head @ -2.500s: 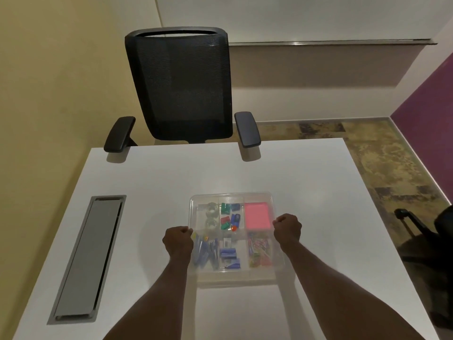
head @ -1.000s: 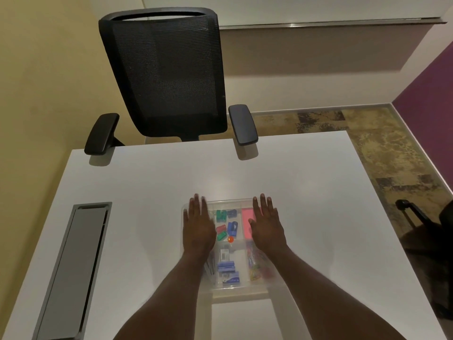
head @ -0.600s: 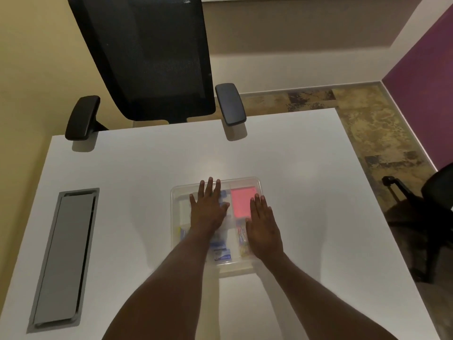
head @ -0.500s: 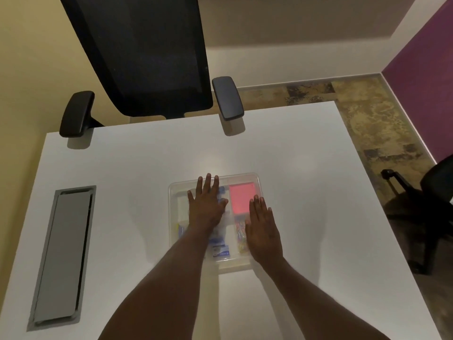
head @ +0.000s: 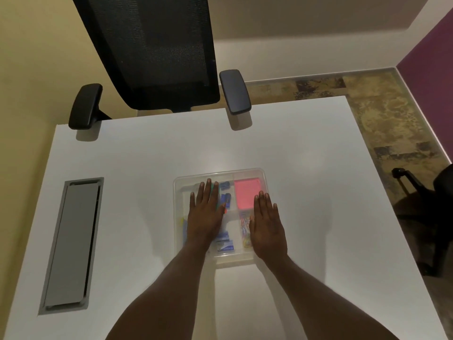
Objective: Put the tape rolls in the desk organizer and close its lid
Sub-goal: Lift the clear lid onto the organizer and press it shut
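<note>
A clear plastic desk organizer (head: pixel 180 192) lies on the white desk with its transparent lid down over the compartments. My left hand (head: pixel 206 214) rests flat, palm down, on the lid's left half. My right hand (head: pixel 267 224) lies flat on the right half, partly over the organizer's right edge. Through the lid I see a pink note pad (head: pixel 246 195), blue clips (head: pixel 225 197) and coloured paper clips (head: pixel 245 225). The tape rolls in the back-left compartment are hidden under my left hand.
A black mesh office chair (head: pixel 157 52) stands at the desk's far edge, its armrests (head: pixel 234 92) over the desktop. A grey cable hatch (head: pixel 73 244) is set into the desk at the left. Another chair's base (head: pixel 421 217) stands on the floor at right.
My hands went from gripping the organizer's sides to lying flat on top of the lid. Over the last half second they stay pressed there; only the view has tilted down.
</note>
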### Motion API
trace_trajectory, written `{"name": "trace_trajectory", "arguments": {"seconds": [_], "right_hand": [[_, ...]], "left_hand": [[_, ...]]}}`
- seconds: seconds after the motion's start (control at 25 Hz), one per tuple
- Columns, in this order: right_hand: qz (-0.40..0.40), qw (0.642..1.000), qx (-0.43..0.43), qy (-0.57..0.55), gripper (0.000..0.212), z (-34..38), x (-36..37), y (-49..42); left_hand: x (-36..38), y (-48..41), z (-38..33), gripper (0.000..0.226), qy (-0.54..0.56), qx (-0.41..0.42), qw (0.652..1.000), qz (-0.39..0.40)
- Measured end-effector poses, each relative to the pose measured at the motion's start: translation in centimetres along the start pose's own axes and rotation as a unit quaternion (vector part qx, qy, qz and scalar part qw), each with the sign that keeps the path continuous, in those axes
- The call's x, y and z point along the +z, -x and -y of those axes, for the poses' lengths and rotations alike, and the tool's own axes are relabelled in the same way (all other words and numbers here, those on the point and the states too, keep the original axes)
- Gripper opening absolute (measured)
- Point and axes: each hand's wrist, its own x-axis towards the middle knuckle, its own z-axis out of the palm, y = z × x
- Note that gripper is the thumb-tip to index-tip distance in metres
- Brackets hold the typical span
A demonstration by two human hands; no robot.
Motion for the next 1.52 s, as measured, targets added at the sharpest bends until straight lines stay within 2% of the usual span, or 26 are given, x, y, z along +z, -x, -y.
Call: {"name": "trace_trajectory", "arguments": {"seconds": [0.28, 0.56, 0.68, 0.88, 0.96, 1.08, 1.36, 1.52], "right_hand": [[0.009, 0.999, 0.006, -0.036, 0.07, 0.2, -0.2, 0.5], [0.007, 0.999, -0.003, -0.041, 0.065, -0.1, 0.6, 0.5], [0.014, 0.999, 0.002, -0.05, 0.069, 0.1, 0.3, 0.4], [0.039, 0.999, 0.019, -0.031, 0.081, 0.7, -1.2, -0.1], [0.04, 0.999, 0.004, -0.015, 0.072, 1.1, -2.1, 0.2], [0.02, 0.998, -0.042, -0.035, 0.065, 2.2, -2.6, 1.6], [0.042, 0.988, -0.115, -0.091, 0.077, 5.7, -2.8, 6.2], [0.06, 0.99, -0.12, -0.047, 0.077, 6.4, -2.8, 8.0]], "left_hand": [[1.5, 6.6, 4.6, 0.063, -0.015, 0.001, 0.999, -0.036], [2.5, 6.6, 5.0, 0.066, -0.002, -0.01, 0.998, -0.054], [2.4, 6.6, 4.8, 0.066, -0.004, -0.011, 0.999, -0.049], [1.1, 6.5, 4.4, 0.063, 0.016, -0.01, 1.0, -0.019], [0.5, 6.9, 3.8, 0.064, 0.025, -0.008, 1.0, -0.011], [0.0, 8.2, 2.5, 0.068, 0.009, 0.005, 1.0, 0.011], [0.3, 12.7, 0.9, 0.093, -0.062, 0.046, 0.996, 0.046], [0.5, 14.2, 0.7, 0.086, -0.093, 0.015, 0.993, 0.076]]}}
